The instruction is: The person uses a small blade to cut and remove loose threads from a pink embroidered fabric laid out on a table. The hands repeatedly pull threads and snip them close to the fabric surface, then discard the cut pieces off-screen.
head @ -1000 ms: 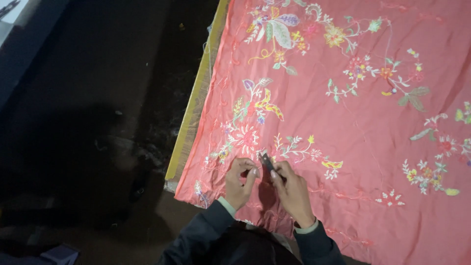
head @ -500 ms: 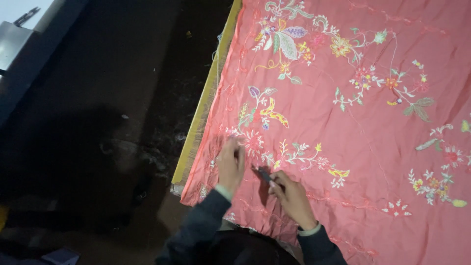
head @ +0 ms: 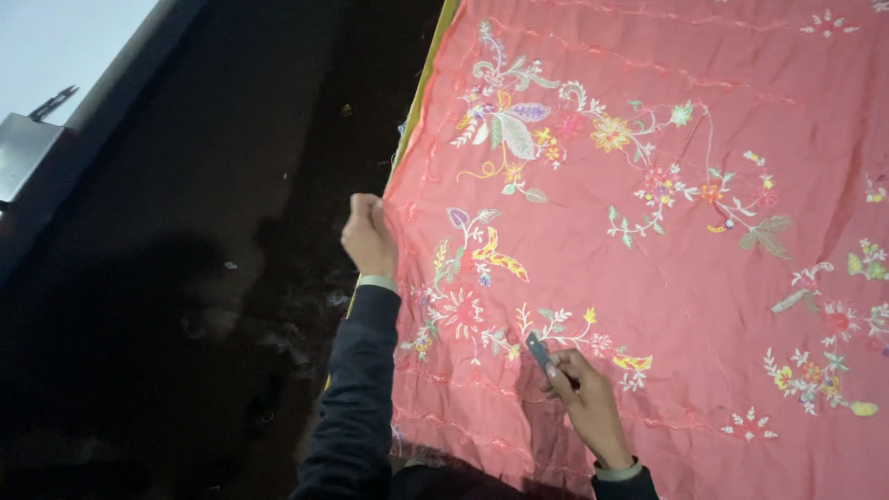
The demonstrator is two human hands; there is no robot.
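Pink cloth (head: 648, 278), stitched all over with coloured flowers and leaves, lies spread flat and fills the right part of the view, its left edge running beside a yellow strip (head: 428, 74) that borders the dark floor (head: 185, 278). The left hand (head: 369, 236) is closed into a loose fist right at that left edge of the cloth, fingers curled as if pinching the edge or a thread, though what it grips is too small to make out. The right hand (head: 585, 403) rests on the cloth near its lower edge, fingers closed around a small dark tool (head: 538, 352) whose tip points up and left, just beside a stitched sprig with a yellow flower. The two hands are well apart, with a patch of flowers between them. Dark sleeves cover both arms.
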